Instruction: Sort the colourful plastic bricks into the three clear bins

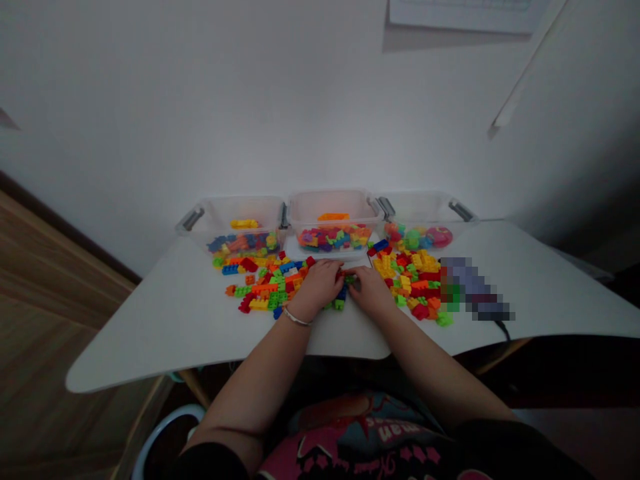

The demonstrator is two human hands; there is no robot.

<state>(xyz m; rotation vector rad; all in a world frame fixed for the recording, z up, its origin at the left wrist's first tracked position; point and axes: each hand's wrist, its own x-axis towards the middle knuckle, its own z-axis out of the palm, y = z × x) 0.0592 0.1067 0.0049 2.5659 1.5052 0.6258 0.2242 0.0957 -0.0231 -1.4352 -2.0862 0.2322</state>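
Note:
Both hands meet over the middle of a white table among colourful plastic building bricks. My left hand (323, 280), with a bangle (297, 319) on the wrist, curls its fingers against a small cluster of building bricks (349, 279). From the other side my right hand (370, 287) closes its thumb and fingers on the same cluster. Green and dark red show between the fingertips; the rest is hidden by the hands. A blue brick (343, 293) and a green brick (339, 305) lie just below the fingers. Loose bricks (267, 289) spread beside my left hand, and more bricks (417, 283) beside my right.
Three clear plastic boxes stand along the wall: a left box (200, 230), a middle box (333, 200) and a right box (465, 230), each with bricks or toy pieces inside. A pixelated object (470, 283) with a dark cord lies on the table (165, 320) at right.

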